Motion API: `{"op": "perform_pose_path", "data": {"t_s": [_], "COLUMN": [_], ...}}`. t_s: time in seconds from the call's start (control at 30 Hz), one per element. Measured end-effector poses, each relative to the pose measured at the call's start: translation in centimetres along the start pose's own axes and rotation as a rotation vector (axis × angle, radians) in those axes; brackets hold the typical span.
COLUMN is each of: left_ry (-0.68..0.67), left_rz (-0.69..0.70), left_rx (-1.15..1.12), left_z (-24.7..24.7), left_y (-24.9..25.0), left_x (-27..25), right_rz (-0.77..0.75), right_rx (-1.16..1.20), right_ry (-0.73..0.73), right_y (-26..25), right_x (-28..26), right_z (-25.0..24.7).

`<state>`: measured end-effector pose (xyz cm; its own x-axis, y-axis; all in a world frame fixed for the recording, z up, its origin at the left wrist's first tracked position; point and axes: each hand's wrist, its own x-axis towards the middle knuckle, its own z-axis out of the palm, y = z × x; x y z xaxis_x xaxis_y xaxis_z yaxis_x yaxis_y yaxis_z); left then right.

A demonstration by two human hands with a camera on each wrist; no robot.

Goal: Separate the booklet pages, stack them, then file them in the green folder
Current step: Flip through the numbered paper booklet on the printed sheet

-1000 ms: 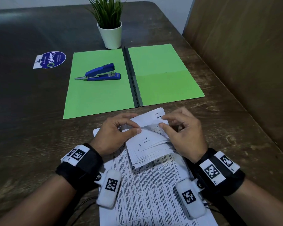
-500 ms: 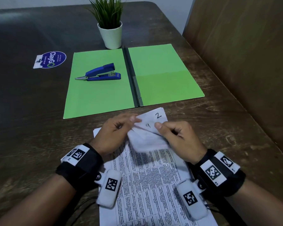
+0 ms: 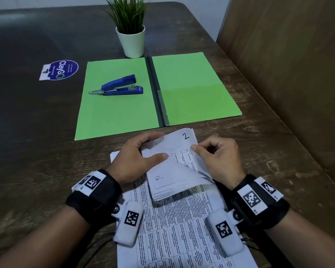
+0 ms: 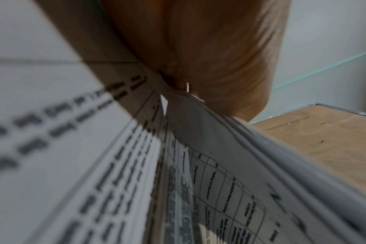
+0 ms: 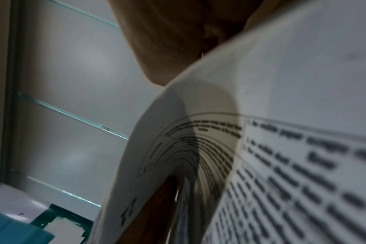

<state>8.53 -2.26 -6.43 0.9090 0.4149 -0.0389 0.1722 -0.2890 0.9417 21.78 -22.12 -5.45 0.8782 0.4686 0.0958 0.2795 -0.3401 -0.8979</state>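
Booklet between both gripping hands

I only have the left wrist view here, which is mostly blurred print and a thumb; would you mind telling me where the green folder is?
Observer: The green folder lies open flat on the table, beyond both hands.
Operator: Thank you. Is anything lying on it?
Observer: Yes, a blue stapler sits on its left half.
Operator: And what is the other hand doing?
Observer: The right hand pinches the edge of a booklet page, while the left hand grips the booklet with its thumb on top.
Operator: Are separated pages stacked yet?
Observer: A printed sheet lies under the booklet; I cannot tell how many.
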Motion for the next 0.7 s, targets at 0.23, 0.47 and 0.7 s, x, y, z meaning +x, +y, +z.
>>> {"op": "perform_pose_path", "data": {"t_s": [0.23,0.47,0.7], "left_ry": [-0.005,-0.011,-0.024], "left_rz": [0.035,0.068,0.066], "left_rx": [0.016,0.048,0.032], "left_z": [-0.07,-0.15,-0.2], "left_y": [0.19,-0.05,0.31], "left_x": [0.02,0.07,-0.08], "right_rz": [-0.119,-0.216,-0.329], "right_rx": [-0.074,-0.007,-0.055], "right_ry": [-0.133,0.034,-0.003], "right_y": [-0.01,-0.24,-0.47], "right_x": [-0.11,-0.36,-0.35], "right_z": [-0.2,0.02,-0.28]}}
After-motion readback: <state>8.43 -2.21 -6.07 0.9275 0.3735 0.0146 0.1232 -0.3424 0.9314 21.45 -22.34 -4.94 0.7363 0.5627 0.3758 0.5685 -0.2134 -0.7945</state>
